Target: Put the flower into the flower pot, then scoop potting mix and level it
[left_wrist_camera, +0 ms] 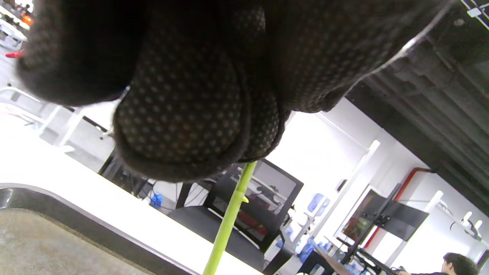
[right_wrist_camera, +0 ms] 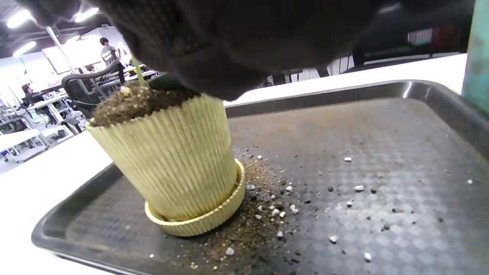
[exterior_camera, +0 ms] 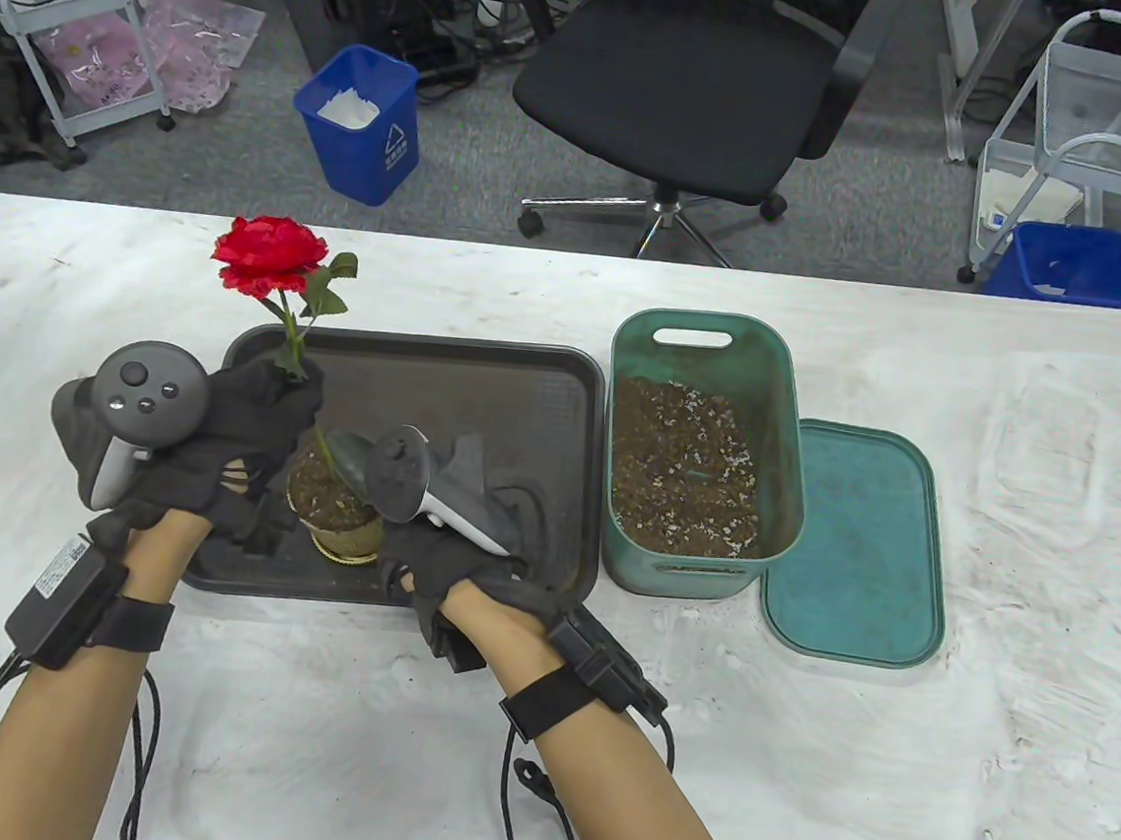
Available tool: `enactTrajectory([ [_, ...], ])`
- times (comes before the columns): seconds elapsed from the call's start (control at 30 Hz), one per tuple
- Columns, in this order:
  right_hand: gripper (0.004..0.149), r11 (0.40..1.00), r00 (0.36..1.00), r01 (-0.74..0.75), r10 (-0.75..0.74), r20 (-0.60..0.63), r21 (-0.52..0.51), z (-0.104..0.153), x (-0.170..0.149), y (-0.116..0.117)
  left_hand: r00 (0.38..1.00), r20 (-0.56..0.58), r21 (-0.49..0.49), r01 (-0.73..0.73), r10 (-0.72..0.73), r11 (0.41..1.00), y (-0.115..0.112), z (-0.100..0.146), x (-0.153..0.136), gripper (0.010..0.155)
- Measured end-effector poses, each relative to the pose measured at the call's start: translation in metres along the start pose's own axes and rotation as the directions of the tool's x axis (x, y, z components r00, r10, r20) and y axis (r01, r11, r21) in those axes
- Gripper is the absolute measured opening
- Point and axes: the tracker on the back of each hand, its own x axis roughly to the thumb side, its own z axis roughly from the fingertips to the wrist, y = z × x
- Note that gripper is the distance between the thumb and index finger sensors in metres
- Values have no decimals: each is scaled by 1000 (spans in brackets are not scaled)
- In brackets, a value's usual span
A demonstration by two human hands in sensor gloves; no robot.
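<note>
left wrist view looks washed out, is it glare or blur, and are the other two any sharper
Left wrist view: the table and far walls blow out to white, and the glove fills the top, close and soft; the stem stays readable. Right wrist view: pot and tray grit are sharp, the glove above dark and blurred. Table view: evenly lit, sharp, edges slightly bowed.

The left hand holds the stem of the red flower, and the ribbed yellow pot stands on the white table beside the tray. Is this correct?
Not quite. The left hand does hold the red flower's green stem, but the ribbed yellow pot stands on the dark plastic tray, as the right wrist view shows.
</note>
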Motion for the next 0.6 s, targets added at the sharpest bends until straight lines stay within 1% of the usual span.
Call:
enactTrajectory([
  [0.03,50,1000,1000,23,-23,4,-1,1,-3,0,1000,-1,0,-1,1,1000,0,-1,0,41],
  [0.07,51,997,997,71,-70,8,-25,4,-8,2,1000,-4,0,-2,2,1000,-1,-2,0,41],
  [0.1,52,987,991,133,-131,29,-85,10,-16,3,1000,-9,-2,-10,10,1000,-3,-4,0,41],
  [0.13,53,981,987,159,-156,34,-116,14,-21,3,1000,-11,-4,-12,12,1000,-3,-5,0,41],
  [0.17,53,969,981,193,-190,36,-156,22,-29,3,1000,-15,-8,-10,10,1000,-4,-7,-1,41],
  [0.23,53,959,977,212,-206,50,-187,39,-41,2,1000,-26,-17,-4,3,1000,-5,-12,-2,41],
  [0.3,53,957,978,205,-192,81,-206,52,-48,1,999,-36,-20,-10,10,1000,-6,-15,-3,41],
  [0.33,53,955,974,213,-191,120,-207,58,-49,1,999,-41,-22,-18,17,1000,-8,-16,-3,41],
  [0.4,52,959,972,196,-163,167,-204,65,-44,3,999,-40,-27,-16,15,1000,-9,-18,-2,41],
  [0.47,52,969,973,141,-98,208,-201,66,-36,7,999,-39,-31,-6,5,1000,-9,-19,-1,41],
  [0.53,52,976,977,79,-36,209,-205,62,-28,11,999,-42,-34,-7,5,999,-9,-20,-1,41],
  [0.6,51,983,979,29,9,205,-182,58,-21,15,999,-40,-33,-5,4,999,-9,-19,-1,41],
])
